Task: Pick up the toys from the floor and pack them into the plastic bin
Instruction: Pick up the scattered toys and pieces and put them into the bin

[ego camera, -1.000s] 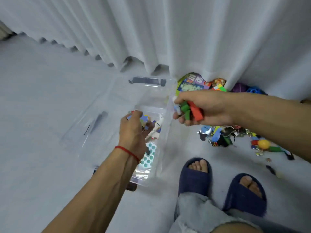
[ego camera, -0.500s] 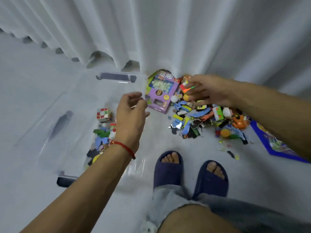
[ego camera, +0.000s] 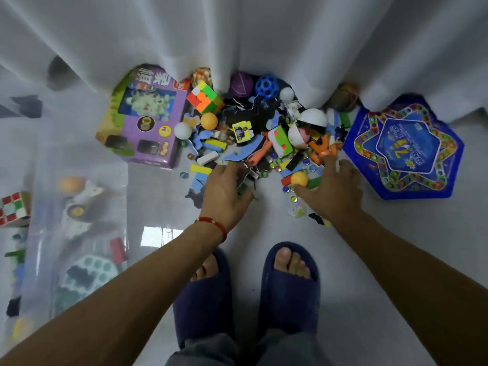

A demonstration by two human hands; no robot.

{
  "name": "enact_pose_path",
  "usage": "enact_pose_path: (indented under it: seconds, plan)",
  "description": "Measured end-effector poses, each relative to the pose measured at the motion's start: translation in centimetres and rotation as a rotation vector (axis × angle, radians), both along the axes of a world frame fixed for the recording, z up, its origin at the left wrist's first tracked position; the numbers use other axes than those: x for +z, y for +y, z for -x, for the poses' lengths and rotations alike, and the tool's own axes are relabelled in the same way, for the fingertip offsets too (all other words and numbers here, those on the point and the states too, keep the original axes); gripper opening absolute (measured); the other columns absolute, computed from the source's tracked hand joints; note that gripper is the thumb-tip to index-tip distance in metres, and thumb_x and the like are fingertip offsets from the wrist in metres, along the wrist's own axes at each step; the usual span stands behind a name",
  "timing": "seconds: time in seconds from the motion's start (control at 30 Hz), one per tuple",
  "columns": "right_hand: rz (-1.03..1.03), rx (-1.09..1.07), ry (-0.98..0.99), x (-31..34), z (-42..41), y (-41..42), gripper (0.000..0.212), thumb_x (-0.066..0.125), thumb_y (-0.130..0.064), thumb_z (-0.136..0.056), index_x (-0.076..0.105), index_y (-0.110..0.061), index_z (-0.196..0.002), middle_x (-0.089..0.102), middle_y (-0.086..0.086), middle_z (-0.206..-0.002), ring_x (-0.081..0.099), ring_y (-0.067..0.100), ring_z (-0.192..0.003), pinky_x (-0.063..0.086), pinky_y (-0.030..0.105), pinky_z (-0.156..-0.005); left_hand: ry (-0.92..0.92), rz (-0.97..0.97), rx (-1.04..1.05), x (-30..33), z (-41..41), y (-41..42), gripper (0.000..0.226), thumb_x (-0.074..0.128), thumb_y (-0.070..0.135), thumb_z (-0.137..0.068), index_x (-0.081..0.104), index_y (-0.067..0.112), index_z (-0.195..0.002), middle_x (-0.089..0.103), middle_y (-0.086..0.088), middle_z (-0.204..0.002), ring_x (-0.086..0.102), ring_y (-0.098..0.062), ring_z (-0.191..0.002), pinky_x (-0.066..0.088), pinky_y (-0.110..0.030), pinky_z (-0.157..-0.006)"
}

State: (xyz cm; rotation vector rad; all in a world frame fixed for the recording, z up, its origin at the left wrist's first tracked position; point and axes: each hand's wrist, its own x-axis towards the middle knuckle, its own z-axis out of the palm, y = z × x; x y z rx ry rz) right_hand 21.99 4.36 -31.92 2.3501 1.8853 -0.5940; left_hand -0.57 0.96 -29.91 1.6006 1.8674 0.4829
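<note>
A white curtain (ego camera: pixel 264 35) is hanging across the top of the view, its hem draping over the far edge of the toys. Below it the pale floor (ego camera: pixel 396 260) is stretching out under everything. On the left a clear plastic bin (ego camera: pixel 79 196) is sitting on the floor, already holding a white-faced puzzle cube (ego camera: pixel 13 210), an orange ball, a teal bubble toy (ego camera: pixel 87 276) and other small pieces, all blurred through the wall.

To the right of the bin, a purple game box (ego camera: pixel 145 120) is lying flat, just beside the toy pile (ego camera: pixel 264 138). On the far right a blue star-shaped board (ego camera: pixel 404 149) is lying with one corner tucked under the curtain. Two dark blue slippers (ego camera: pixel 290 289) are standing at the bottom, toes pointing toward the pile.

The pile itself is spreading between box and board: a bright puzzle cube (ego camera: pixel 204 97), a blue holed ball (ego camera: pixel 266 85), a purple ball, a split white shell (ego camera: pixel 311 120), coloured blocks, foam shapes and glass marbles.

The left hand (ego camera: pixel 224 196), with a red string on its wrist, is reaching into the near edge of the pile, its fingers curling down around dark foam pieces. The right hand (ego camera: pixel 330 191) is resting on the pile's right edge, fingers bent over blocks, touching a small orange ball (ego camera: pixel 299 178); whether it is actually gripping anything, I cannot tell.
</note>
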Motion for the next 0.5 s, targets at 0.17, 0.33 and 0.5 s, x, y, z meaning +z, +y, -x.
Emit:
enact_pose_path:
  seconds: [0.17, 0.33, 0.5]
  plan:
    - [-0.213, -0.068, -0.055, -3.5, 1.4, -0.1, 0.091, 0.069, -0.074, -0.070, 0.040, -0.015, -0.134, 0.047, 0.022, -0.126, 0.046, 0.044, -0.115, 0.051, 0.051, -0.076, 0.260, -0.124, -0.052, -3.6, -2.5, 4.6, 0.057, 0.070, 0.040, -0.083, 0.052, 0.014, -0.131, 0.052, -0.016, -0.124, 0.047, -0.037, -0.109, 0.045, -0.047, -0.087]
    - [-0.258, -0.076, 0.004, -4.7, 1.0, 0.3, 0.051, 0.071, -0.045, -0.086, 0.053, -0.018, -0.126, 0.047, 0.020, -0.126, 0.043, 0.042, -0.112, 0.039, 0.040, -0.080, 0.467, -0.150, -0.042, -5.0, -4.7, 6.6, 0.065, 0.068, 0.047, -0.086, 0.047, 0.009, -0.133, 0.050, -0.022, -0.119, 0.049, -0.040, -0.103, 0.041, -0.048, -0.079]
    - [-0.355, -0.028, 0.129, -5.4, -0.8, 0.2, 0.029, 0.071, -0.016, -0.090, 0.056, -0.017, -0.115, 0.053, 0.015, -0.117, 0.051, 0.033, -0.104, 0.031, 0.030, -0.081, 0.456, -0.127, -0.047, -5.3, -4.5, 7.1, 0.047, 0.064, 0.027, -0.091, 0.051, 0.006, -0.131, 0.050, -0.023, -0.123, 0.049, -0.043, -0.109, 0.044, -0.051, -0.083]
